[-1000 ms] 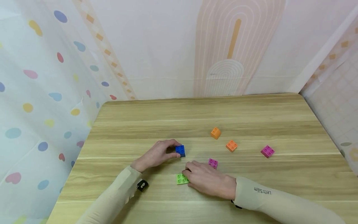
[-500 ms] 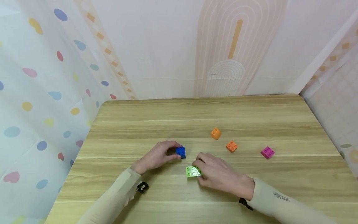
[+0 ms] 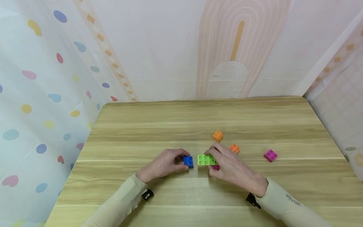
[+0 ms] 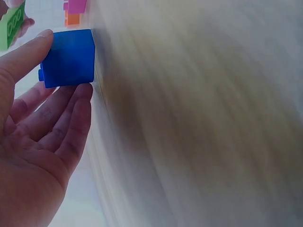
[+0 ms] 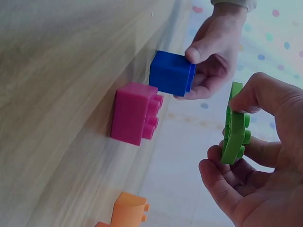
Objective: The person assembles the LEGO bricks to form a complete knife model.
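- Head view: the left hand (image 3: 164, 164) pinches the blue block (image 3: 188, 161) between thumb and fingers, left of the table's middle.
- Head view: the right hand (image 3: 233, 167) grips the right end of the long green block (image 3: 203, 160), whose studs face up. Its left end is just beside the blue block, with a narrow gap between.
- Head view: the middle pink block (image 3: 216, 167) shows partly below the green block's edge. Past the right hand lie the rounded orange block (image 3: 218, 136) and the square orange block (image 3: 234, 148); the far-right pink block (image 3: 270, 155) sits well apart on the wooden table (image 3: 158, 126).
- Left wrist view: the thumb presses one side of the blue block and the fingers the opposite side. Whether it touches the table, I cannot tell. The green block is at the upper left, partly cut off.
- Right wrist view: thumb and fingers pinch the thin green block, clear of the table. The middle pink block stands on the table near the blue block, apart from the green one.
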A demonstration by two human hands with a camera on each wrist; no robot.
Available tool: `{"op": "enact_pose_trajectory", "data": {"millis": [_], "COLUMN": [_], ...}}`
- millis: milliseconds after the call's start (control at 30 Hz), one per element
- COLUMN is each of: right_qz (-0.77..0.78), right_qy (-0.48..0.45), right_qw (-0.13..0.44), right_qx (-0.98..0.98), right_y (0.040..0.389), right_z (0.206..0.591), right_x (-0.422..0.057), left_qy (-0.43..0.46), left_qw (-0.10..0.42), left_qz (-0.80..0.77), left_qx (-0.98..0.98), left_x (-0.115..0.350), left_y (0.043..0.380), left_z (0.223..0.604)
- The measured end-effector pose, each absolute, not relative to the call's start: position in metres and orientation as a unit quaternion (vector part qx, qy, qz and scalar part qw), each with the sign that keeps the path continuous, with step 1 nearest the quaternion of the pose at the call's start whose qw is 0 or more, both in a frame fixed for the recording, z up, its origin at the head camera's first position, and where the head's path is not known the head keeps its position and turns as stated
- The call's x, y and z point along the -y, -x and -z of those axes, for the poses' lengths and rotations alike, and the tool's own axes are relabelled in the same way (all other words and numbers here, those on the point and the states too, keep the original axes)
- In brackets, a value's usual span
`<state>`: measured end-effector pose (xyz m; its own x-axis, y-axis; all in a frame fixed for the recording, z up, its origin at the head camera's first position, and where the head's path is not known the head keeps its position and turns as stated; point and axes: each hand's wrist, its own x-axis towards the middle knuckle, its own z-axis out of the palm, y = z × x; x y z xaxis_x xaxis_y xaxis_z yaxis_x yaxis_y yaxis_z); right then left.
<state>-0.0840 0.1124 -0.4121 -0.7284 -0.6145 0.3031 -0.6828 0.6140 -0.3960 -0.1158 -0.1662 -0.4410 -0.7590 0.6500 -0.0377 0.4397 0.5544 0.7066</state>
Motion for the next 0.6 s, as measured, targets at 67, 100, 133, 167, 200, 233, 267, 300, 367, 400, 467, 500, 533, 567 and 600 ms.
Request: {"op": "enact_pose_trajectory", "data": {"millis": [67, 100, 133, 167, 200, 233, 267, 300, 367, 400, 467, 500, 533, 567, 600], "right_qz": [-0.250, -0.249, -0.248, -0.249, -0.248, -0.248, -0.246, -0.246, -0.249, -0.249, -0.249, -0.249, -0.249, -0.248, -0.246], "right_qy": [-0.355, -0.353, -0.350, -0.348, -0.346, -0.345, -0.345, -0.345, -0.345, -0.347, -0.353, -0.356, -0.361, -0.365, -0.369], "right_qw": [0.065, 0.064, 0.063, 0.062, 0.062, 0.062, 0.062, 0.063, 0.058, 0.057, 0.055, 0.054, 0.053, 0.053, 0.054], "right_qx": [0.898, 0.900, 0.901, 0.902, 0.903, 0.903, 0.904, 0.904, 0.903, 0.902, 0.900, 0.899, 0.897, 0.896, 0.895], "right_y": [0.085, 0.086, 0.086, 0.087, 0.087, 0.088, 0.088, 0.089, 0.090, 0.091, 0.092, 0.093, 0.094, 0.095, 0.096], "right_z": [0.412, 0.411, 0.411, 0.411, 0.411, 0.411, 0.411, 0.410, 0.410, 0.410, 0.411, 0.412, 0.412, 0.413, 0.414], "right_x": [-0.114, -0.114, -0.114, -0.114, -0.114, -0.114, -0.113, -0.112, -0.110, -0.109, -0.105, -0.104, -0.102, -0.100, -0.098], "left_qy": [-0.308, -0.306, -0.305, -0.304, -0.304, -0.303, -0.303, -0.304, -0.305, -0.305, -0.305, -0.305, -0.304, -0.303, -0.302], "left_qw": [0.155, 0.157, 0.157, 0.157, 0.157, 0.156, 0.156, 0.155, 0.154, 0.155, 0.154, 0.154, 0.155, 0.154, 0.153], "left_qz": [-0.358, -0.361, -0.362, -0.363, -0.363, -0.363, -0.363, -0.363, -0.364, -0.363, -0.364, -0.366, -0.369, -0.372, -0.376], "left_qx": [-0.868, -0.867, -0.867, -0.867, -0.867, -0.867, -0.867, -0.867, -0.866, -0.867, -0.866, -0.865, -0.864, -0.864, -0.863], "left_x": [0.164, 0.164, 0.163, 0.163, 0.163, 0.163, 0.162, 0.162, 0.162, 0.162, 0.163, 0.164, 0.165, 0.167, 0.168], "left_y": [0.115, 0.115, 0.115, 0.114, 0.114, 0.113, 0.113, 0.112, 0.111, 0.111, 0.111, 0.110, 0.110, 0.109, 0.108], "left_z": [0.442, 0.442, 0.442, 0.443, 0.443, 0.443, 0.443, 0.443, 0.443, 0.444, 0.445, 0.445, 0.445, 0.445, 0.445]}}
